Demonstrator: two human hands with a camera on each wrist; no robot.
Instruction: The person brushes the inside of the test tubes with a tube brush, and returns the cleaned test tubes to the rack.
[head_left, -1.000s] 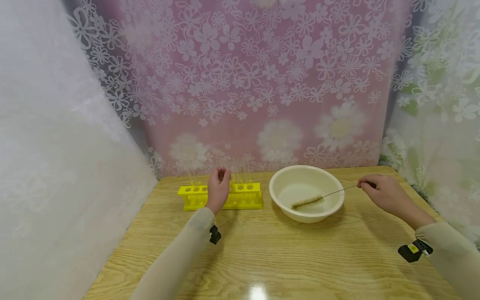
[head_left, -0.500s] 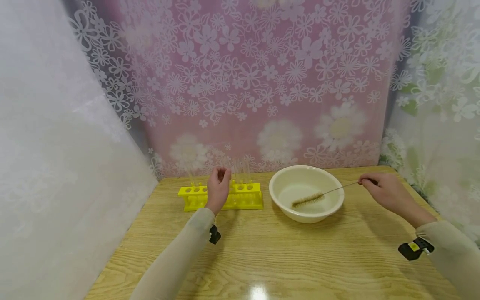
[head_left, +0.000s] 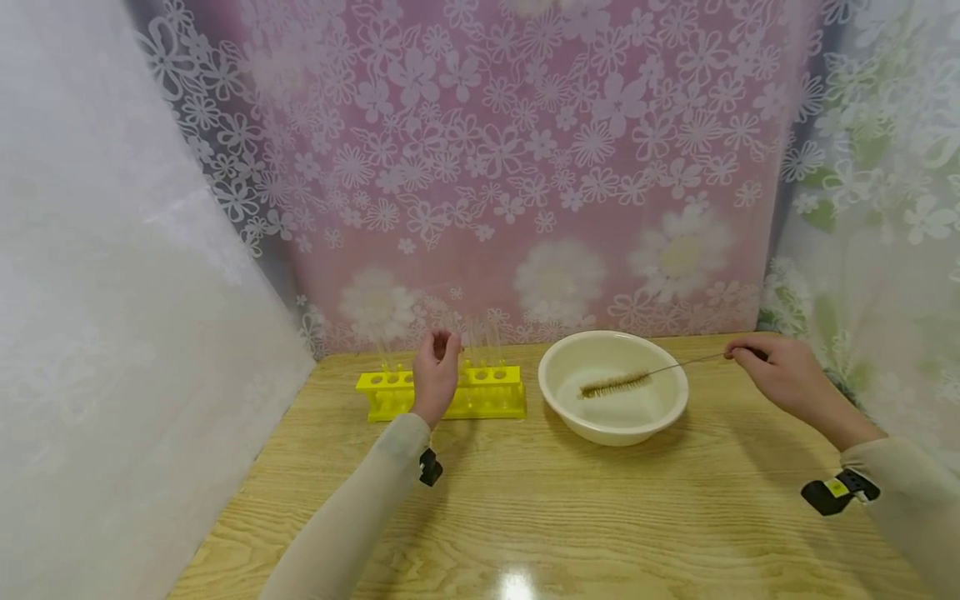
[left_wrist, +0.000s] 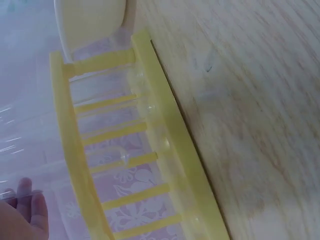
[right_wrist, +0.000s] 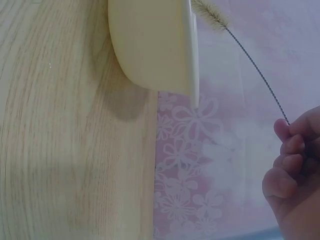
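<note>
My left hand [head_left: 436, 375] is over the yellow test tube rack [head_left: 486, 377], its fingers curled at the top of a clear test tube [left_wrist: 122, 156]. In the left wrist view that tube's rounded end hangs between the rack's top bar and base. Several other clear test tubes [head_left: 492, 340] stand upright in the rack on both sides of the hand. With its fingertips my right hand [head_left: 780, 375] pinches the twisted wire handle of a test tube brush [head_left: 615, 385]. The bristles are over the inside of the cream basin [head_left: 551, 400]; whether they touch it, I cannot tell.
Rack and basin stand side by side near the back edge of the wooden table [head_left: 525, 508]. Behind them hangs a pink flowered curtain [head_left: 465, 183]. Pale curtains close off the left and right sides.
My right hand has shifted slightly right and up, and the brush has risen and levelled out over the basin. The left hand has hardly moved, only a touch upward.
</note>
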